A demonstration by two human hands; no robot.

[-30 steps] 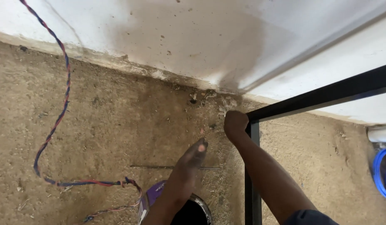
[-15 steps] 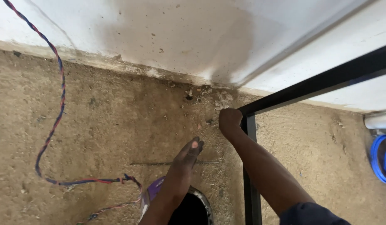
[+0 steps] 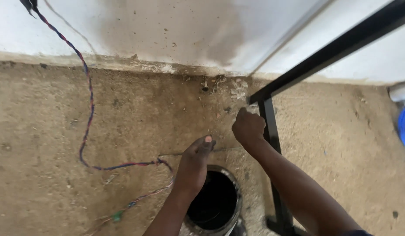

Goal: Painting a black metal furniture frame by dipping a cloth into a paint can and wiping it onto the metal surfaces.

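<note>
Head view: right hand (image 3: 248, 129) on black frame (image 3: 269, 124)

Stained white wall (image 3: 176, 30) meets dusty sandy floor (image 3: 45, 175).

A rough, sandy concrete floor (image 3: 58, 144) meets a white wall. On it lie a twisted red-and-blue wire (image 3: 86, 131), a thin metal rod (image 3: 169, 154), a round paint tin (image 3: 215, 201) and a black metal frame (image 3: 272, 144).
</note>
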